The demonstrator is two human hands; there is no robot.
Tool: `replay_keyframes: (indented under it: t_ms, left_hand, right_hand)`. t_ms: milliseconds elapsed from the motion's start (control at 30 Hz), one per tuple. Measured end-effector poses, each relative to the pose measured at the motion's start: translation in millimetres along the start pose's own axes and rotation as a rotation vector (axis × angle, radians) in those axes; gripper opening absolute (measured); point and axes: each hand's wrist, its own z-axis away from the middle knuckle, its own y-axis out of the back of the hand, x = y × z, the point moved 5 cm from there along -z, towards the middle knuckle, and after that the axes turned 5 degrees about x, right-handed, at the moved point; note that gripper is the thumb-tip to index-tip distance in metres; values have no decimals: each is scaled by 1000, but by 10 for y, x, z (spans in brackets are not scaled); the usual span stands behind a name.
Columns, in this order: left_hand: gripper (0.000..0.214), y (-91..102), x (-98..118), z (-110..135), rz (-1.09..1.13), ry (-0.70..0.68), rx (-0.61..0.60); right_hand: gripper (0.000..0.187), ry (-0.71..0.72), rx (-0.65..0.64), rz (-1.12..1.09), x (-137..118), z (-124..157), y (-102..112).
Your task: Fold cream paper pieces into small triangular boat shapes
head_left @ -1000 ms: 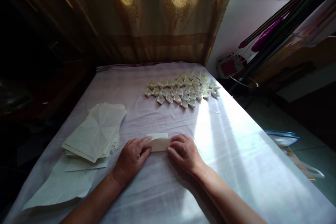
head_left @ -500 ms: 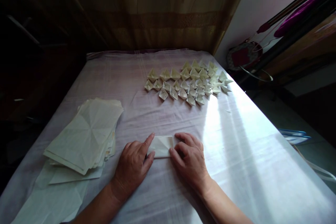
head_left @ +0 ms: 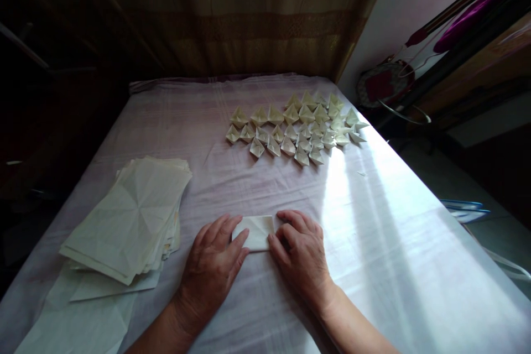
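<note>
A small folded paper [head_left: 257,232], white and roughly rectangular, lies flat on the cloth between my hands. My left hand [head_left: 213,257] grips its left end, the thumb and index finger resting on the paper and the other fingers curled along the far side. At the right edge, my right hand [head_left: 301,251] pinches the paper with bent fingers, its thumb tip on the near right corner. The undersides of the fingers are hidden.
On the left is a stack of creased paper sheets [head_left: 128,215], with looser sheets [head_left: 78,310] under its near side. Several folded paper boats [head_left: 288,131] stand in rows toward the far right of the cloth-covered table [head_left: 174,127]. A curtain [head_left: 249,27] hangs behind.
My left hand has shifted slightly, its thumb and index finger moving further onto the paper's left part. My right hand stays nearly in place. The view has tilted a little.
</note>
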Motion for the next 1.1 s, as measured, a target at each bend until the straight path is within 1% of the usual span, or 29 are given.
replay_keyframes:
  t_ms: [133,367,567,733,1100]
  left_hand:
    - [34,-63,93,44,79,-91,-39]
    - [35,-64,101,45,80,-97,-41]
    - [34,-51,110,32,64,-106,-35]
    - [34,-43,117,31,51,-112,-19]
    - [34,-27,135,19,20,-125,-9]
  right_hand:
    - [19,6,4,8,3,-1,-3]
    - [18,16,22,12,-11,-2,-1]
    - [2,21,51,19,-6,4,-2]
    - [16,55,50,50,-15,0,2]
    - [16,81,31,84,-8,17,-9]
